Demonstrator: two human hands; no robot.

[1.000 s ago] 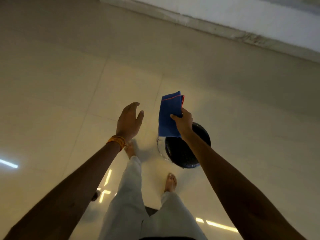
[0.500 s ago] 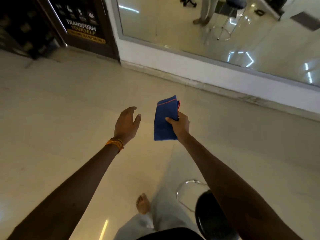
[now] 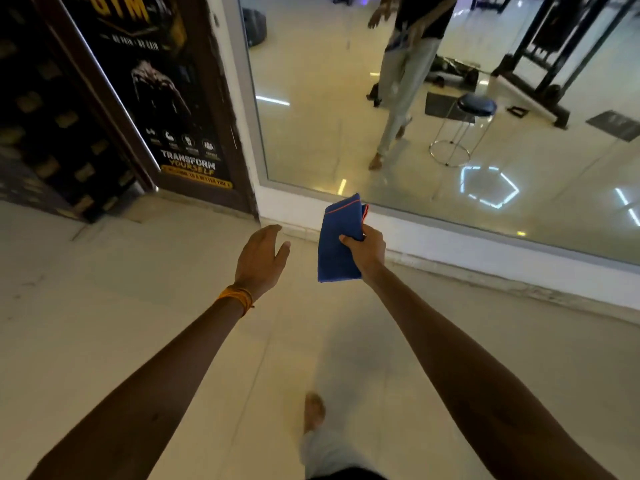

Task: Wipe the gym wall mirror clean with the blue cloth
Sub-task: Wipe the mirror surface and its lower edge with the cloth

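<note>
A folded blue cloth (image 3: 337,237) with an orange edge hangs upright from my right hand (image 3: 367,249), which pinches it between thumb and fingers at mid-frame. My left hand (image 3: 259,259) floats beside it to the left, fingers relaxed and holding nothing, an orange band on its wrist. The wall mirror (image 3: 346,116) fills the upper right, ahead of both hands and well apart from the cloth. It reflects a person in light trousers and a stool.
A dark gym poster panel (image 3: 166,98) stands left of the mirror's white frame. A white ledge (image 3: 485,251) runs along the mirror's foot. Pale floor tiles (image 3: 104,306) spread below. My bare foot (image 3: 313,408) shows at the bottom.
The view has lifted from the floor toward the mirror. The black stool under my right arm has left the frame. Both hands keep the same pose, the cloth still held.
</note>
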